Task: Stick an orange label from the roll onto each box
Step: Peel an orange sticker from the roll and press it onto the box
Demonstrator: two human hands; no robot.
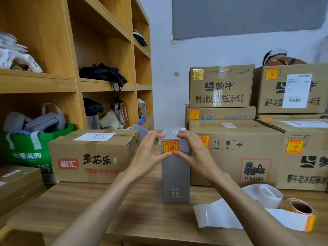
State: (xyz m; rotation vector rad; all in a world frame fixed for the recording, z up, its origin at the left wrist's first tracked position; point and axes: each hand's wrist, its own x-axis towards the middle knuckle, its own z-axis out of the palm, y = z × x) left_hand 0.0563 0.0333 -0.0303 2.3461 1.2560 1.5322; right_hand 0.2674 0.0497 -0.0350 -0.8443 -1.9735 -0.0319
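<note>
A tall grey box (pixel 174 176) stands upright on the wooden table (pixel 99 206). An orange label (pixel 170 147) is stuck near the top of its front face. My left hand (pixel 150 150) grips the box's top left, thumb pressing the label's lower edge. My right hand (pixel 192 150) grips the top right, its thumb at the label's lower right corner. The label roll (pixel 300 207) lies at the right with a long strip of white backing paper (pixel 229 213) trailing from it.
Cardboard boxes with orange labels (pixel 294 147) are stacked behind and to the right. A brown box (pixel 92 157) without a visible orange label sits at the left by a green bag (pixel 26 151). Wooden shelves (pixel 74 82) fill the left side.
</note>
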